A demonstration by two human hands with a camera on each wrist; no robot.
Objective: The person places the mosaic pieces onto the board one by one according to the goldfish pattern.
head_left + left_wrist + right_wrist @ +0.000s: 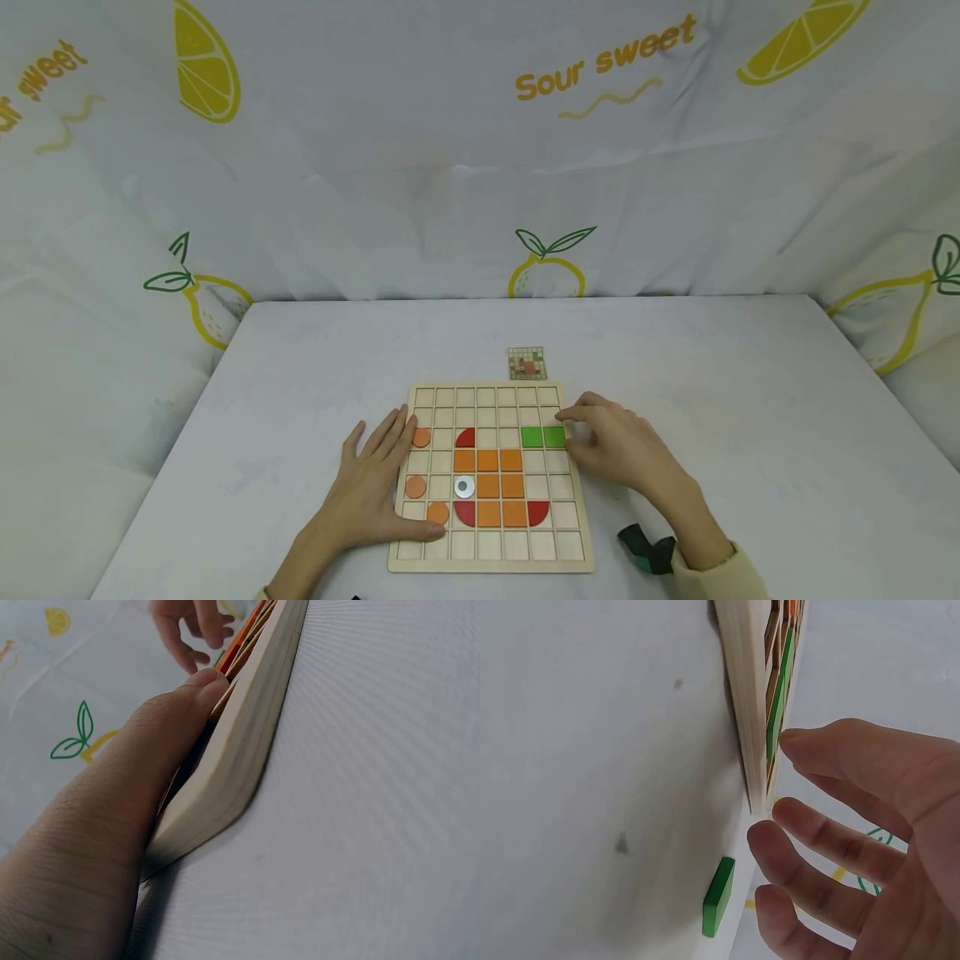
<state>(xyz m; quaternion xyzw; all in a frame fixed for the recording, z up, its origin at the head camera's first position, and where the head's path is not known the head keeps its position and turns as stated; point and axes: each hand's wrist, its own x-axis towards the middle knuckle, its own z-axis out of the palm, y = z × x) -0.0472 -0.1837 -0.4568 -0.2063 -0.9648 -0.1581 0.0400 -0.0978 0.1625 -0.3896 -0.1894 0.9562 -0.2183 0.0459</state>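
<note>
A wooden grid board lies flat on the table. My left hand rests along its left side with straight fingers, the thumb lying over the lower left cells beside an orange disc. At the right edge hovers my right hand, fingers loosely bent and apart, nothing between them. Its thumb tip is close to two green squares set in the board. Orange squares, red quarter-round pieces and a white ring-like disc fill cells in the middle.
A loose green square lies on the table by the board's right side, hidden in the head view. Behind the board is a small patterned card. A black and green object sits by the right wrist. A lemon-print cloth hangs behind.
</note>
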